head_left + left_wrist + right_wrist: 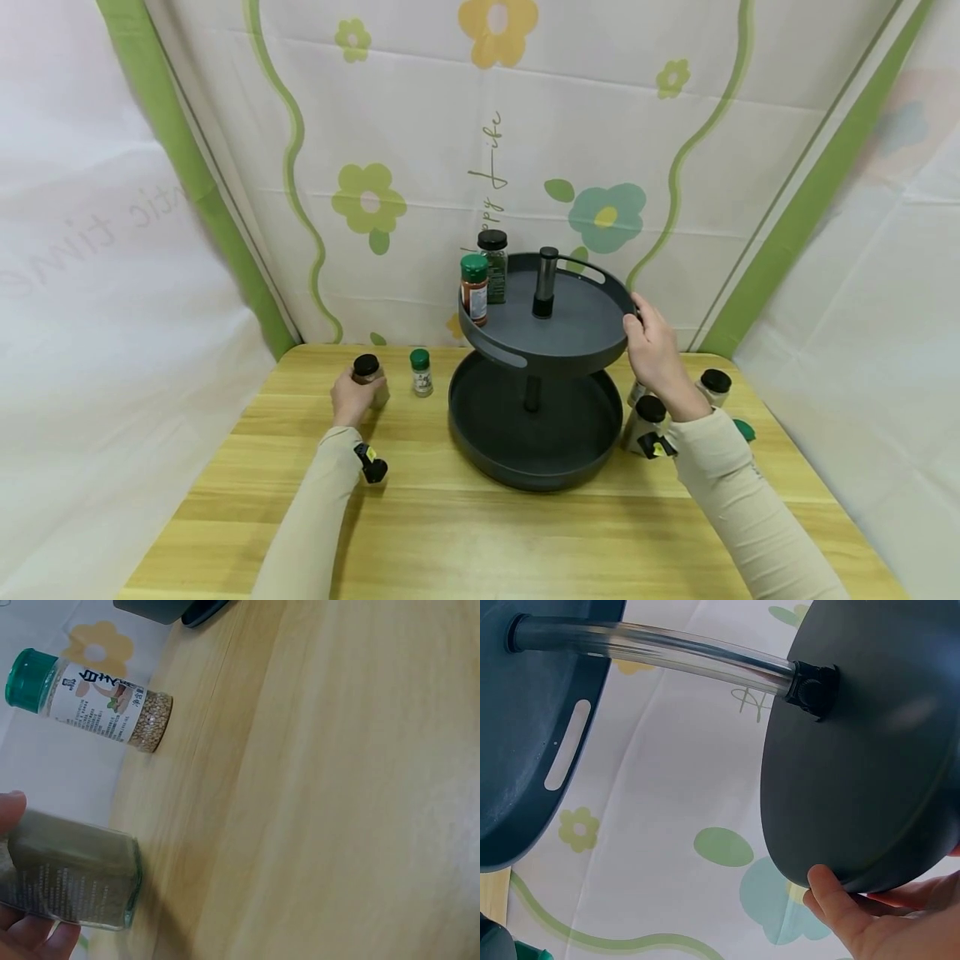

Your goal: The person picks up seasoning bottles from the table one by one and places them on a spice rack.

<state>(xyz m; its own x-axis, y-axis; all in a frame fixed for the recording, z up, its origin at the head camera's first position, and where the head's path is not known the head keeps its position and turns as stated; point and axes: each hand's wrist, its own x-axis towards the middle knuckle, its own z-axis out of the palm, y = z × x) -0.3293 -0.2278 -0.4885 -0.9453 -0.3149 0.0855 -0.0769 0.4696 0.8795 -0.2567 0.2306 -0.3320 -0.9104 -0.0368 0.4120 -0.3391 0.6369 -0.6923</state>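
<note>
My left hand (350, 401) grips a glass spice jar (82, 874) with a black lid at the table's left side. Its contents look greyish-brown in the left wrist view. Just right of it stands a green-capped shaker of sesame seeds (422, 377). With thumb and fingers, my right hand (660, 357) holds the right rim of the upper tier of a dark two-tier rack (540, 450). On that upper tier, at the left, are a green-capped bottle of red spice (474, 292) and a black-lidded jar of green herbs (496, 275). The lower tier bears nothing visible.
Below my right forearm stand several more jars, among them a black-lidded jar (648, 412) and another black-lidded jar (716, 385). A green cap (744, 430) shows partly behind the sleeve. A patterned curtain (420, 108) closes off the wooden table's (450, 542) back.
</note>
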